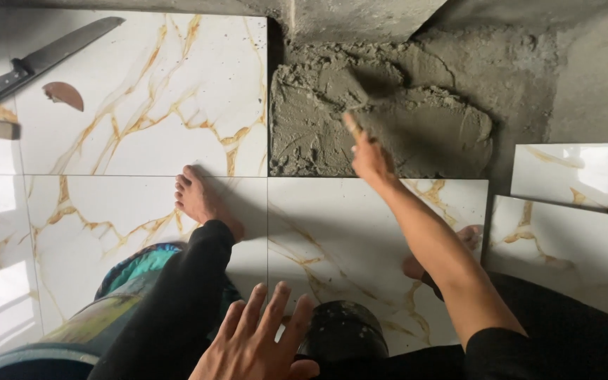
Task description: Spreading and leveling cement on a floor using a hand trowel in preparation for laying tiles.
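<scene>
We are spreading mortar (416, 119) with a trowel (371, 95), and our right hand (369, 156) is gripping its handle tightly, arm stretched toward twelve o'clock. The blade is lying on the grey bed at about one o'clock from us, in the untiled patch bounded by laid tiles (142, 98) at nine o'clock and six o'clock of it. Our left hand (258, 338) is hovering open, fingers spread wide and holding nothing, at the bottom of the view beside a dark bucket (343, 331).

To do this well, we judge, we are needing a flat, even bed: the surface is looking lumpy and ridged near the tile edge, so we are working the blade in long strokes and keeping the mortar level with the neighbouring bed, with no hollows at the corners. We are keeping mortar off the glossy tile faces. Our bare foot (198, 200) is standing on a laid tile at ten o'clock, so we are keeping weight steady there.

Two loose tiles (564, 176) are resting at three o'clock. A knife (43, 60) is lying at eleven o'clock.
</scene>
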